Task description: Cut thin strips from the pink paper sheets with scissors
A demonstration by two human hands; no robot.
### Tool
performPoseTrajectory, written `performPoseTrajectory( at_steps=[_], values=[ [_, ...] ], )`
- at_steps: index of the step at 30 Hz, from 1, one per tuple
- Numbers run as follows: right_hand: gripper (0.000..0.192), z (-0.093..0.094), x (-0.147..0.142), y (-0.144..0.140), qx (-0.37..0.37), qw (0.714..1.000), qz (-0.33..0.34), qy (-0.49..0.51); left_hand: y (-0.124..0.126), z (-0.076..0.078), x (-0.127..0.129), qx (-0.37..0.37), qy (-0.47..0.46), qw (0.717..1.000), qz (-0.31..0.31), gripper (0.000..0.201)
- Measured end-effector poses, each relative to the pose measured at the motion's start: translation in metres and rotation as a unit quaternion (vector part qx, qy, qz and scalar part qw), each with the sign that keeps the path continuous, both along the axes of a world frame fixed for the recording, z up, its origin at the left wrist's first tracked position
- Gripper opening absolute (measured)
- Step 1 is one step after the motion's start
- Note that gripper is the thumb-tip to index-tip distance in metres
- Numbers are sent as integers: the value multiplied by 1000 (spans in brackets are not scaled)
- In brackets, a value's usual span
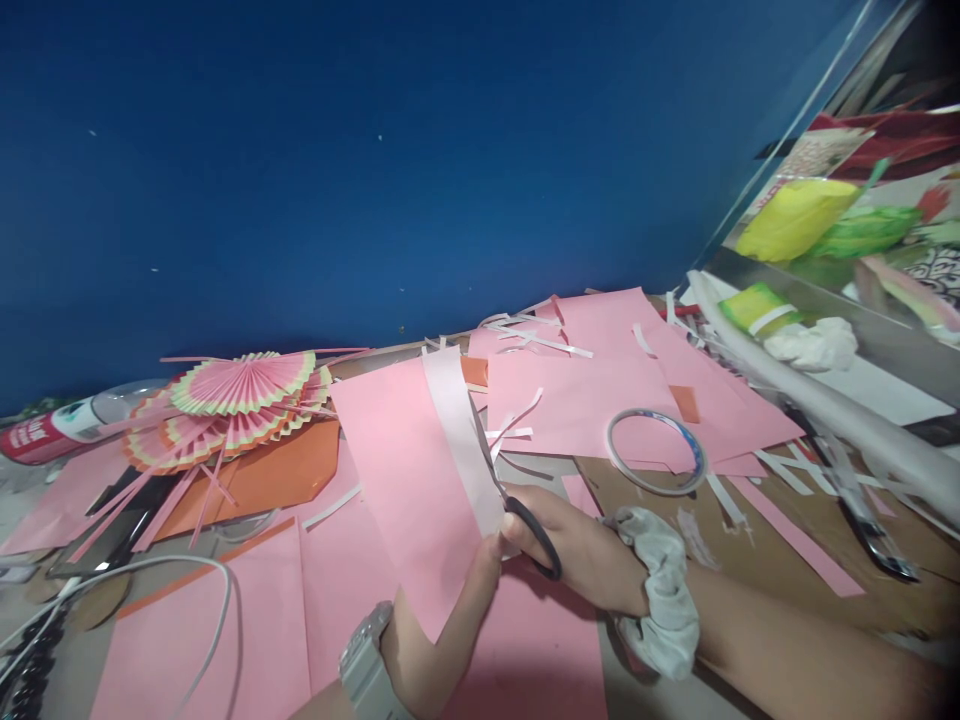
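Note:
My left hand (450, 625), with a pale watch on its wrist, grips the lower edge of a pink paper sheet (401, 450). A white strip (459, 430) runs along the sheet's right side. In my right hand (570, 545) is a pair of scissors (536, 535) with a dark handle, its blades lying along the white strip's right edge. A pale green scrunchie (656, 590) circles my right wrist. Both hands meet near the sheet's lower right corner. The fingers of the left hand are mostly hidden behind the paper.
Pleated pink paper fans (244, 385) lie at the left beside a plastic bottle (79, 420). A tape roll (656, 450) rests on pink sheets (577, 400) at the right, near a box cutter (870, 535). A white cable (225, 590) loops at lower left. A blue wall (375, 180) stands behind.

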State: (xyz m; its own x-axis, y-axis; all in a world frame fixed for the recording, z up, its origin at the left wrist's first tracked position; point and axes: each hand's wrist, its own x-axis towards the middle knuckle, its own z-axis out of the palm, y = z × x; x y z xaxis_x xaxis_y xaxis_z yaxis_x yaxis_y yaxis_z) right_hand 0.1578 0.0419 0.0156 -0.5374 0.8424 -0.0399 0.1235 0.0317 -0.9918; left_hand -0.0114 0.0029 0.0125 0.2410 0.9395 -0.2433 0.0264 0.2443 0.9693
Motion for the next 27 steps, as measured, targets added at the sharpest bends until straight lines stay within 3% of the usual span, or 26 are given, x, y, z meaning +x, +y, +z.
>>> performPoseTrajectory(
  at_steps=[5, 12, 19, 27],
  values=[
    [56, 1, -1, -1, -1, 1000, -8, -7, -1, -6, -1, 77, 47, 995, -43, 39],
    [58, -1, 0, -1, 1, 1000, -10, 9, 1, -6, 1, 83, 47, 994, -60, 45],
    [61, -3, -1, 0, 3, 1000, -8, 14, -2, -17, -5, 61, 84, 993, -57, 44],
    [58, -1, -2, 0, -1, 1000, -10, 20, -3, -17, -5, 69, 82, 994, -27, 43]
  ],
)
